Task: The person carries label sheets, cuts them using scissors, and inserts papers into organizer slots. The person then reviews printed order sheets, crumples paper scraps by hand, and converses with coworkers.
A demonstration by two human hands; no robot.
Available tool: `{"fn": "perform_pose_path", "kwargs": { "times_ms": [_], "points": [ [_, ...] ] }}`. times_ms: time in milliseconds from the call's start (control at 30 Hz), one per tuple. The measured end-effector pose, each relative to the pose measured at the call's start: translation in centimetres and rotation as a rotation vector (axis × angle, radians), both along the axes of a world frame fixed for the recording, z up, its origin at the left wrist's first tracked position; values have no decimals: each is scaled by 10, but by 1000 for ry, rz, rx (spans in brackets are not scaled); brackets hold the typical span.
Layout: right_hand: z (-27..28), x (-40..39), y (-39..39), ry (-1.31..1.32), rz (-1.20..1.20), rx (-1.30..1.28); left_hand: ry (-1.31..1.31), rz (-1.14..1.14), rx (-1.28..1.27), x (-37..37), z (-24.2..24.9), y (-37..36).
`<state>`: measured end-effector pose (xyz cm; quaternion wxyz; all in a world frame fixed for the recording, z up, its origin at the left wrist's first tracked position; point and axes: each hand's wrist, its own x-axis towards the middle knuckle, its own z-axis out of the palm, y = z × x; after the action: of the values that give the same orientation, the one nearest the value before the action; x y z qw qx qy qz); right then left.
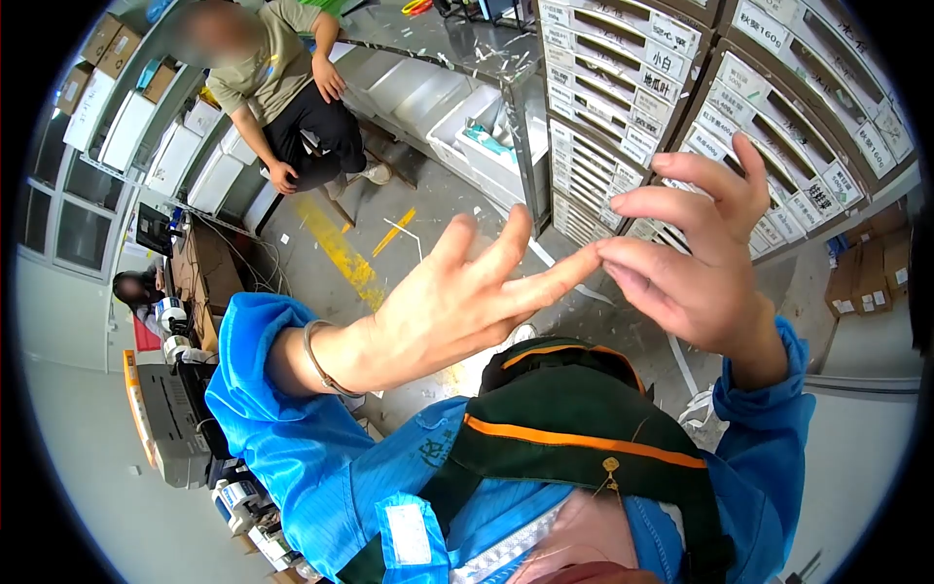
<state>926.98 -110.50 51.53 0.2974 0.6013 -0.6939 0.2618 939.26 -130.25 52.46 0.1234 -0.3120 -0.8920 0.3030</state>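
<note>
My left hand [457, 292] is raised in front of my chest with its fingers stretched and spread, and a thin bracelet [316, 360] circles its wrist. One of its fingertips touches the fingertips of my right hand [696, 248]. The right hand's fingers are bent and fanned apart, with the thumb close under the forefinger. No object shows in either hand. I wear a blue jacket [292, 438] and a dark green apron [555, 419] with an orange stripe.
Labelled drawer racks [623, 68] rise at the right, near cardboard boxes [861, 277]. A seated person [282, 92] is at the upper left beside a metal-topped table [438, 34] with white bins [496, 146] below. A printer-like machine [175, 419] stands left. Paper scraps litter the floor [389, 277].
</note>
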Motion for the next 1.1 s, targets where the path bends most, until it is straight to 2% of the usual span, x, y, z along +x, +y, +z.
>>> {"fn": "perform_pose_path", "kwargs": {
  "times_ms": [200,300,367,400,667,733,967,1100],
  "points": [
    [5,-1,-3,129,19,33,-21,-44,41,-1,-1,1],
    [2,6,-2,39,-12,49,-36,-40,59,1,2,2],
    [8,6,-8,252,90,50,-4,-69,162,2,-8,1],
    [4,9,-9,199,48,55,3,-82,166,2,-8,1],
    [-1,8,-13,388,134,62,-81,-101,293,5,-10,3],
    [-3,8,-13,387,135,50,-91,-129,372,5,-11,1],
    [-6,1,0,398,110,56,-27,-95,405,-1,-2,-3],
    [-4,-4,3,220,9,30,78,-69,348,-3,2,-13]
  ]
}}
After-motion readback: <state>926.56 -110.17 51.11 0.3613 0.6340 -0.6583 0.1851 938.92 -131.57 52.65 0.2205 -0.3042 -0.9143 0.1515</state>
